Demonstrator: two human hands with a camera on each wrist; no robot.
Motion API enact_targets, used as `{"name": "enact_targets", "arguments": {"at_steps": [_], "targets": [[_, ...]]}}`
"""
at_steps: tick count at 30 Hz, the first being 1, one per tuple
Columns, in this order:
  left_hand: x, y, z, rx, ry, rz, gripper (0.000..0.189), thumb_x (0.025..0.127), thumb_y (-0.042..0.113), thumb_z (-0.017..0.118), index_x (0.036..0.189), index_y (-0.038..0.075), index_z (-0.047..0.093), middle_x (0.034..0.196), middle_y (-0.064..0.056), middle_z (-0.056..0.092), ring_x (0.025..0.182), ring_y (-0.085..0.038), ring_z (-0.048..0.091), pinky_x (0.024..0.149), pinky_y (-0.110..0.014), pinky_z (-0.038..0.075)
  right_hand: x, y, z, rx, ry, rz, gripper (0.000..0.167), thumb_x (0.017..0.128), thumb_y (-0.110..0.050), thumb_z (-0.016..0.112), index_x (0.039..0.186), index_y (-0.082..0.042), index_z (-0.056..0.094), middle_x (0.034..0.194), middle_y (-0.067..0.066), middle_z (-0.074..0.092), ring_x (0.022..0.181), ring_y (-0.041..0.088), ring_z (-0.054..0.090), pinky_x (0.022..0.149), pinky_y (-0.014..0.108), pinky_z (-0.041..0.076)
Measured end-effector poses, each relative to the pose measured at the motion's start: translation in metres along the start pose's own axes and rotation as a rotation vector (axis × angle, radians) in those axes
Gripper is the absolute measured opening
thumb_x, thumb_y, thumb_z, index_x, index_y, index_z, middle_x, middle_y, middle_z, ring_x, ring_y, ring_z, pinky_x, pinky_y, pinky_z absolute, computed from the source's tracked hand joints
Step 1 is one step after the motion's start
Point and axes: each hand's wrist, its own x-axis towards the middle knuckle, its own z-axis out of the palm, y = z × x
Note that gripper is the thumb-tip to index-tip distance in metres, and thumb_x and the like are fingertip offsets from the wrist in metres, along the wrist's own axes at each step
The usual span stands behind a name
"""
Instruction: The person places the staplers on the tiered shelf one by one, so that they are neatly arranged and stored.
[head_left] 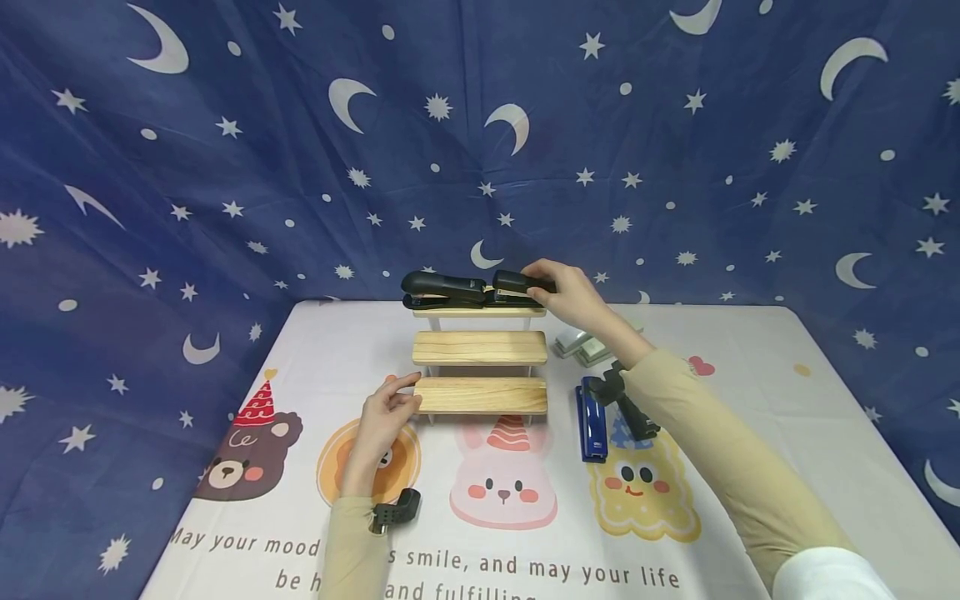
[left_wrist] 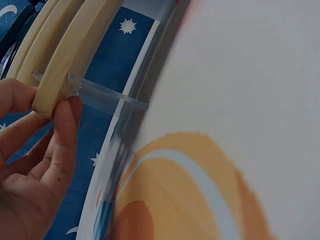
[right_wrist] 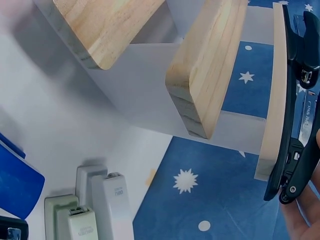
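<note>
A three-step display stand with wooden shelves (head_left: 480,396) and clear supports stands at the far middle of the table. My left hand (head_left: 382,421) pinches the left end of its lowest shelf, thumb and fingers on either side of the board (left_wrist: 52,85) in the left wrist view. On the top shelf, two black staplers lie end to end. My right hand (head_left: 572,296) grips the right-hand black stapler (head_left: 513,282) by its outer end, and its base lies along the shelf. The left-hand black stapler (head_left: 444,287) rests untouched, its inner end close to the other's.
Right of the stand lie a blue stapler (head_left: 592,421) and another black stapler (head_left: 637,417), partly under my right forearm. Behind them are a white stapler (right_wrist: 115,205) and a pale green stapler (right_wrist: 80,222). A starry blue curtain (head_left: 480,125) hangs behind the table.
</note>
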Motion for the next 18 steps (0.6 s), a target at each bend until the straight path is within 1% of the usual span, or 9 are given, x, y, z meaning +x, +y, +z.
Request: {"name": "enact_targets", "arguments": {"at_steps": [3, 8, 11, 12, 15, 18], "targets": [[0.001, -0.002, 0.0, 0.007, 0.004, 0.009, 0.039, 0.091, 0.013, 0.064, 0.13, 0.011, 0.06, 0.101, -0.018, 0.067, 0.077, -0.004, 0.063, 0.064, -0.019, 0.048, -0.001, 0.002, -0.001, 0.015, 0.011, -0.009, 0.035, 0.095, -0.016, 0.061, 0.128, -0.008, 0.058, 0.13, 0.013, 0.061, 0.12, 0.029, 0.056, 0.102, 0.046, 0.044], [0.002, -0.002, 0.0, -0.001, 0.003, 0.009, 0.04, 0.092, 0.013, 0.065, 0.131, 0.01, 0.059, 0.102, -0.021, 0.068, 0.076, -0.004, 0.063, 0.058, -0.019, 0.044, -0.003, 0.005, -0.007, 0.046, 0.025, -0.019, 0.037, 0.094, -0.018, 0.063, 0.129, -0.007, 0.057, 0.129, 0.011, 0.061, 0.118, 0.028, 0.056, 0.102, 0.046, 0.044], [0.001, 0.0, 0.0, -0.003, -0.005, -0.007, 0.041, 0.092, 0.013, 0.065, 0.132, 0.01, 0.059, 0.102, -0.02, 0.068, 0.076, -0.006, 0.063, 0.058, -0.019, 0.044, -0.006, 0.008, -0.011, 0.054, 0.044, -0.015, 0.038, 0.094, -0.019, 0.062, 0.129, -0.007, 0.056, 0.129, 0.012, 0.06, 0.117, 0.028, 0.057, 0.103, 0.046, 0.044], [0.0, 0.002, 0.0, -0.004, -0.006, -0.014, 0.041, 0.092, 0.012, 0.065, 0.132, 0.009, 0.059, 0.102, -0.021, 0.068, 0.076, -0.007, 0.063, 0.059, -0.019, 0.044, -0.008, 0.009, -0.013, 0.057, 0.054, -0.015, 0.038, 0.094, -0.019, 0.063, 0.129, -0.006, 0.056, 0.129, 0.012, 0.06, 0.117, 0.028, 0.058, 0.104, 0.046, 0.043], [-0.005, 0.015, 0.0, 0.002, -0.012, -0.014, 0.041, 0.092, 0.009, 0.063, 0.132, 0.005, 0.058, 0.1, -0.023, 0.068, 0.076, -0.012, 0.064, 0.059, -0.019, 0.044, -0.014, 0.013, -0.019, 0.059, 0.086, -0.015, 0.04, 0.093, -0.018, 0.064, 0.13, -0.007, 0.055, 0.129, 0.012, 0.06, 0.117, 0.028, 0.058, 0.107, 0.046, 0.04], [-0.013, 0.029, -0.001, 0.011, -0.006, -0.009, 0.04, 0.092, 0.005, 0.062, 0.132, 0.001, 0.057, 0.099, -0.026, 0.067, 0.076, -0.013, 0.064, 0.059, -0.017, 0.044, -0.021, 0.017, -0.024, 0.064, 0.117, -0.026, 0.041, 0.093, -0.018, 0.064, 0.132, -0.007, 0.054, 0.129, 0.013, 0.06, 0.118, 0.03, 0.058, 0.108, 0.046, 0.039]]}}
